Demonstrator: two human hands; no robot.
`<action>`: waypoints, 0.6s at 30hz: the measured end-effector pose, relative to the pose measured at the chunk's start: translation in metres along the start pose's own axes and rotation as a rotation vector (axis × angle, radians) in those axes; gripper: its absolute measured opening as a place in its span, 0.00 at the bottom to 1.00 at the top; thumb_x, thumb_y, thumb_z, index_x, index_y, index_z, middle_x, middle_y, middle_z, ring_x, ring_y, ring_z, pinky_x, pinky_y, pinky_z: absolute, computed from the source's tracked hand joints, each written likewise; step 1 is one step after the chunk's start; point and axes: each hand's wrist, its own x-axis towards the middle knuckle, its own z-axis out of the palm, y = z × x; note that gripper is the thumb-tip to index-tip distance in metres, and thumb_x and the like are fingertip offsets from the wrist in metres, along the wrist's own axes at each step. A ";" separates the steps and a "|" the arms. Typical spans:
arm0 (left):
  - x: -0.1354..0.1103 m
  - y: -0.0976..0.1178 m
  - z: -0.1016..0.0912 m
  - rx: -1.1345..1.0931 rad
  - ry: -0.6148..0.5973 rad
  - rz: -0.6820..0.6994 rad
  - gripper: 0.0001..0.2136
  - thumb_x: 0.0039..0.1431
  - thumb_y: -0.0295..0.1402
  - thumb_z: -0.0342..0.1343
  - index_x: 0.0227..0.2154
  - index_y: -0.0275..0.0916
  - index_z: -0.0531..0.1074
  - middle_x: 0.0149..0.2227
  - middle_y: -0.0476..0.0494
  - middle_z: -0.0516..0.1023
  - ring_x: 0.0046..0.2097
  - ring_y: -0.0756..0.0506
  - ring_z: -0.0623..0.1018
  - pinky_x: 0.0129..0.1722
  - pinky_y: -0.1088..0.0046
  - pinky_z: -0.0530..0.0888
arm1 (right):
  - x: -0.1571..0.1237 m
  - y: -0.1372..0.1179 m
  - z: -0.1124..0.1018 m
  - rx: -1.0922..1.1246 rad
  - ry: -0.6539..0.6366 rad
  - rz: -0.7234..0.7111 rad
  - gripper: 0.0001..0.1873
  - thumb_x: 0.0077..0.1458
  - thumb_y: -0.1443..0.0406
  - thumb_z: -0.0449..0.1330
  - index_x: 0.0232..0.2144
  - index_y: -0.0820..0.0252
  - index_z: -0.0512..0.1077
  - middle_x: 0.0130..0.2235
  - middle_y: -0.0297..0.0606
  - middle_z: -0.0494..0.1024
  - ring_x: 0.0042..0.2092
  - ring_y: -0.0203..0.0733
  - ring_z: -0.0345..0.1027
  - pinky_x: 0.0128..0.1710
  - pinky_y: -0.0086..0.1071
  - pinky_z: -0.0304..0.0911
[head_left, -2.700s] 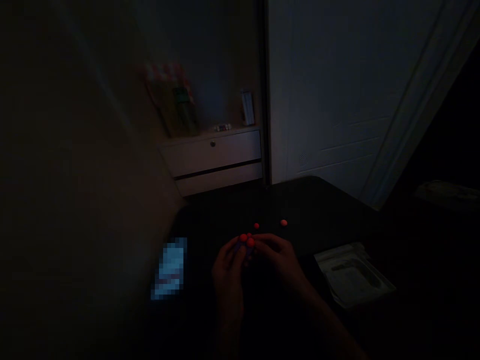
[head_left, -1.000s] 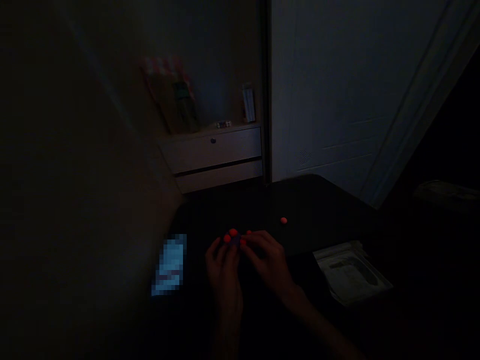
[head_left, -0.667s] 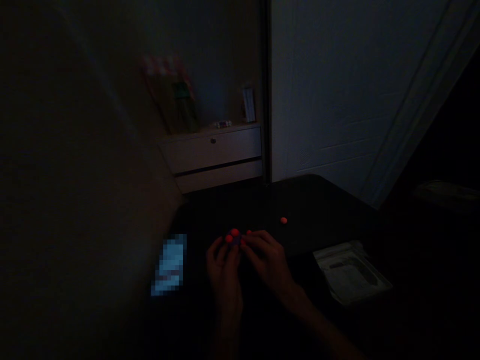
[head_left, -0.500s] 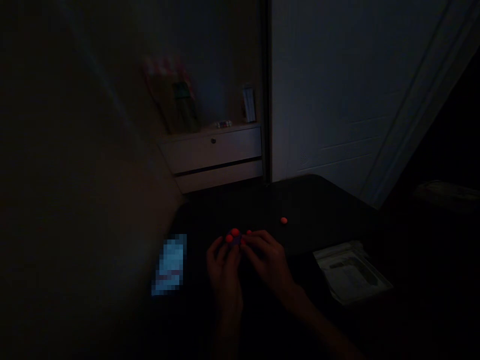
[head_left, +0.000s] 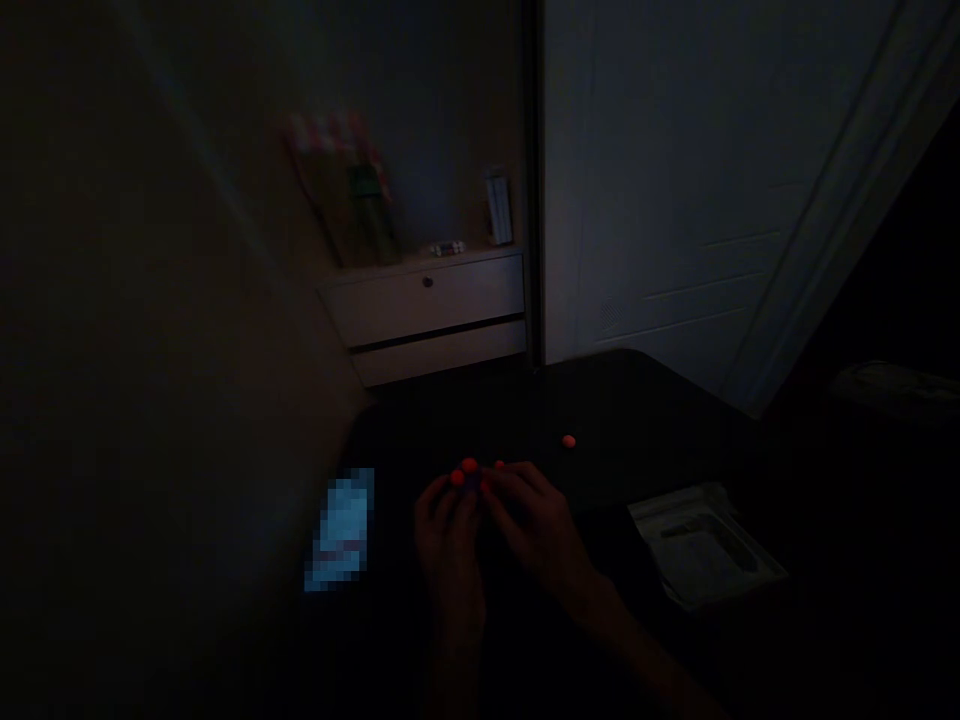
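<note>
A small purple piece (head_left: 472, 482) with red balls (head_left: 469, 466) on it is held between my two hands, above the dark table. My left hand (head_left: 448, 520) is closed round its left and near side. From the right, my right hand (head_left: 534, 505) pinches at the piece's right edge, where a bit of red shows by the fingertips. Just beyond those fingers another red spot (head_left: 499, 465) peeks out; whether it joins the piece I cannot tell. One loose pinkish-red ball (head_left: 569, 441) lies farther off on the table. Dim light hides finer detail.
A glowing, pixelated screen-like patch (head_left: 341, 530) is at the left. A pale flat packet (head_left: 705, 545) lies at the right. Behind the dark table (head_left: 637, 400) stand a white drawer unit (head_left: 442, 300) with items on top and a white door (head_left: 652, 180).
The picture has grown slightly darker. Both hands keep nearly the same place and hold on the purple piece; the loose ball has not moved.
</note>
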 end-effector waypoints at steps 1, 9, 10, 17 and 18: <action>0.000 0.001 0.001 -0.001 0.003 -0.003 0.17 0.58 0.22 0.64 0.49 0.40 0.72 0.51 0.38 0.82 0.48 0.45 0.84 0.49 0.70 0.80 | 0.000 0.000 -0.001 -0.005 -0.009 -0.006 0.17 0.67 0.69 0.60 0.55 0.51 0.76 0.48 0.42 0.78 0.48 0.46 0.76 0.49 0.40 0.75; -0.002 0.004 0.000 0.019 -0.009 0.001 0.19 0.57 0.23 0.65 0.50 0.41 0.71 0.50 0.38 0.82 0.47 0.44 0.84 0.45 0.69 0.81 | 0.004 0.002 -0.003 -0.021 -0.029 -0.046 0.15 0.71 0.65 0.56 0.54 0.49 0.78 0.46 0.43 0.79 0.45 0.46 0.78 0.46 0.40 0.77; -0.002 0.004 -0.001 0.023 -0.007 0.002 0.19 0.57 0.23 0.66 0.50 0.41 0.71 0.50 0.38 0.82 0.47 0.44 0.84 0.45 0.70 0.81 | 0.004 0.002 -0.003 -0.018 -0.029 -0.045 0.15 0.71 0.65 0.56 0.54 0.49 0.78 0.46 0.42 0.79 0.45 0.46 0.78 0.46 0.39 0.77; 0.001 0.012 -0.002 0.034 -0.012 0.026 0.18 0.57 0.22 0.66 0.49 0.39 0.73 0.50 0.36 0.83 0.46 0.42 0.86 0.47 0.64 0.83 | 0.006 0.006 -0.007 0.050 -0.014 0.062 0.17 0.70 0.64 0.58 0.59 0.51 0.73 0.50 0.41 0.79 0.49 0.45 0.77 0.51 0.38 0.73; 0.002 0.012 -0.002 0.036 -0.017 0.022 0.18 0.57 0.22 0.66 0.49 0.38 0.73 0.49 0.35 0.84 0.45 0.42 0.86 0.48 0.61 0.83 | 0.007 0.011 -0.008 0.022 0.006 0.080 0.15 0.71 0.66 0.56 0.57 0.52 0.74 0.49 0.41 0.79 0.49 0.45 0.77 0.51 0.39 0.73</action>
